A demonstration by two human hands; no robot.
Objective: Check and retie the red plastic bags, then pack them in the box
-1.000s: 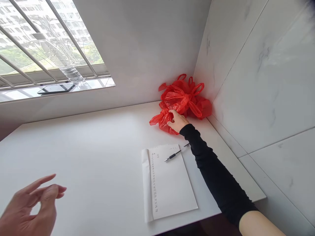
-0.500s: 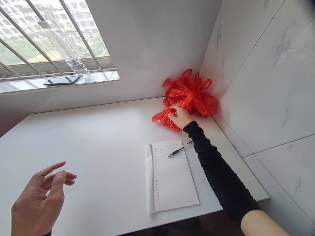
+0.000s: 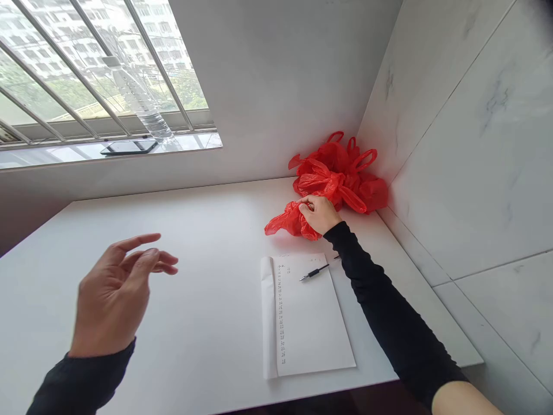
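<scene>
A heap of red plastic bags (image 3: pixel 341 176) lies in the far right corner of the white table (image 3: pixel 194 248). My right hand (image 3: pixel 318 213) is closed on the nearest red bag (image 3: pixel 287 222), pinching its crumpled top at the front of the heap. My left hand (image 3: pixel 118 291) hovers above the table at the left, fingers loosely apart, holding nothing. Both arms wear black sleeves.
A sheet of paper (image 3: pixel 305 323) with a column of written numbers lies near the front edge, a black pen (image 3: pixel 314 271) across its top right corner. On the window sill stand a clear plastic bottle (image 3: pixel 144 106) and a dark phone (image 3: pixel 128 147). Marble wall at right.
My left hand has risen and moved right over the table. My right hand has closed its pinch on the nearest red bag and drawn it slightly away from the heap.
</scene>
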